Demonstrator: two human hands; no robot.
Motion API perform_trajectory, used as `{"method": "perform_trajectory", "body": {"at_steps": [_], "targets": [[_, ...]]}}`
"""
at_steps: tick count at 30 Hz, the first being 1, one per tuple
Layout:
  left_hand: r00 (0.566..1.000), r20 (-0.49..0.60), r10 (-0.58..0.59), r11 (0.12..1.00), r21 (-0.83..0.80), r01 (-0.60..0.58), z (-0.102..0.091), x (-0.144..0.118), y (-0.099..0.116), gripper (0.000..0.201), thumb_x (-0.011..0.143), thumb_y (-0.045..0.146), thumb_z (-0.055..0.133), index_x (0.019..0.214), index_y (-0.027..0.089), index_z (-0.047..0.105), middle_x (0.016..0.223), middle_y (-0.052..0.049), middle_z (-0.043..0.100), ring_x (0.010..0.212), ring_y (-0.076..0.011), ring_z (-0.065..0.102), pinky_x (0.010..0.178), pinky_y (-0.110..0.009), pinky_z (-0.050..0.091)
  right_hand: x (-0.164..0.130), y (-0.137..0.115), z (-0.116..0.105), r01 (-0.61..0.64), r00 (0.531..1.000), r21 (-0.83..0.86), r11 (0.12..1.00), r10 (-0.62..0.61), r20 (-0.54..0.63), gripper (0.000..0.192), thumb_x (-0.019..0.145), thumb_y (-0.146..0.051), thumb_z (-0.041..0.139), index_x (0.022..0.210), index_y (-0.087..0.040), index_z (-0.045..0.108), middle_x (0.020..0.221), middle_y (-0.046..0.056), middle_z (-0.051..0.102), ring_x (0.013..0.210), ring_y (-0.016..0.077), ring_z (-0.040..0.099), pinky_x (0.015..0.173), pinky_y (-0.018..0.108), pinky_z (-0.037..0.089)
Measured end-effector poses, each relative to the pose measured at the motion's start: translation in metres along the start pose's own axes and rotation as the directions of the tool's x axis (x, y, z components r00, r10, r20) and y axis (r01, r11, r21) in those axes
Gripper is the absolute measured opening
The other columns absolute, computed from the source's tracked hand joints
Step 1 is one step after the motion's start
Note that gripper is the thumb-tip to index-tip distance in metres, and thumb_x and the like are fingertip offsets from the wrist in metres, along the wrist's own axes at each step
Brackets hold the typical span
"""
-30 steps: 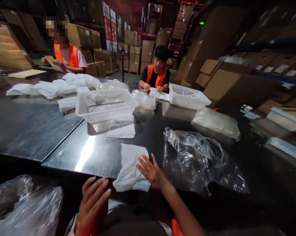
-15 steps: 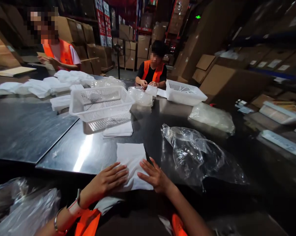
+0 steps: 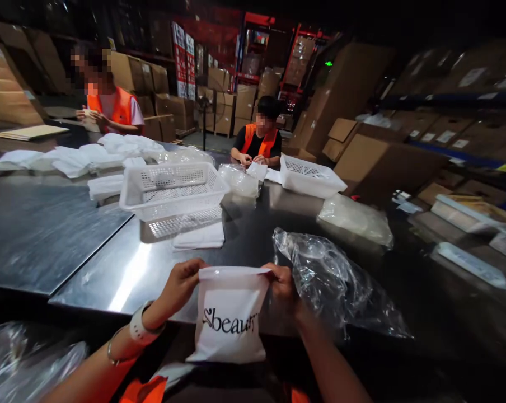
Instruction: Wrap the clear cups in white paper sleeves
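A white bag (image 3: 232, 302) with black lettering that includes "beau" hangs spread between my hands at the table's near edge. My left hand (image 3: 184, 282) pinches its upper left corner. At the upper right corner my right hand (image 3: 281, 281) is closed on the same bag, slightly blurred. Beyond the bag, a stack of folded white pieces (image 3: 199, 237) lies in front of a white perforated basket (image 3: 175, 210). To the right of my right hand is a crumpled clear plastic bag (image 3: 337, 280).
Two people in orange vests (image 3: 117, 109) sit across the metal table (image 3: 85, 252), their hands busy. A second white basket (image 3: 309, 179), filled plastic bags (image 3: 356, 221) and white bundles (image 3: 80, 159) stand on it. Cardboard boxes (image 3: 383, 162) surround the table.
Both hands were lying flat on the white bag; now they grip its upper corners. The bag has been lifted upright, showing its printed side. The view has tilted up slightly.
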State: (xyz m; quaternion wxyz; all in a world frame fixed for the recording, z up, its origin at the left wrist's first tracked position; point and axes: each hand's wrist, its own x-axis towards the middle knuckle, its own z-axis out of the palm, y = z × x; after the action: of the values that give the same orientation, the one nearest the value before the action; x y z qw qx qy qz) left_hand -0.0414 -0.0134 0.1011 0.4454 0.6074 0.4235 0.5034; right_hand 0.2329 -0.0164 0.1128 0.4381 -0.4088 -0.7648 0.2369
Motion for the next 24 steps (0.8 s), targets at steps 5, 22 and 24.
{"method": "perform_trajectory", "body": {"at_steps": [5,22,24], "targets": [[0.994,0.105,-0.006,0.992,-0.122,0.019,0.006,0.022,0.000,0.052,0.071,0.071,0.074,0.061,0.022,0.061,0.069,-0.006,0.074,0.083,-0.0267,0.070,0.080,-0.038,0.055,0.007,0.008,-0.004,0.010,1.000,0.048,0.999,-0.012,0.022,0.060,0.100,-0.062,0.040,0.099,-0.017,0.079,0.093,0.012,0.078,0.085,0.0250,0.074,0.074,0.033,0.059],[0.960,-0.265,-0.092,0.929,0.324,0.179,0.043,-0.040,-0.066,0.065,0.091,0.079,0.030,0.056,0.027,0.043,0.047,0.003,0.047,0.045,-0.0153,0.044,0.047,-0.028,0.037,-0.056,0.048,0.058,-0.465,0.829,0.121,0.877,0.479,-0.289,0.072,0.081,-0.084,0.049,0.053,-0.019,0.059,0.049,0.000,0.049,0.049,0.0138,0.044,0.046,0.024,0.036],[0.959,-0.278,-0.059,0.903,0.395,0.170,0.043,-0.039,-0.071,0.061,0.095,0.073,0.028,0.058,0.027,0.043,0.047,0.003,0.047,0.044,-0.0153,0.044,0.047,-0.028,0.036,-0.056,0.047,0.060,-0.468,0.827,0.058,0.882,0.460,-0.323,0.072,0.084,-0.083,0.045,0.050,-0.020,0.053,0.048,-0.001,0.045,0.049,0.0130,0.041,0.046,0.024,0.032]]}}
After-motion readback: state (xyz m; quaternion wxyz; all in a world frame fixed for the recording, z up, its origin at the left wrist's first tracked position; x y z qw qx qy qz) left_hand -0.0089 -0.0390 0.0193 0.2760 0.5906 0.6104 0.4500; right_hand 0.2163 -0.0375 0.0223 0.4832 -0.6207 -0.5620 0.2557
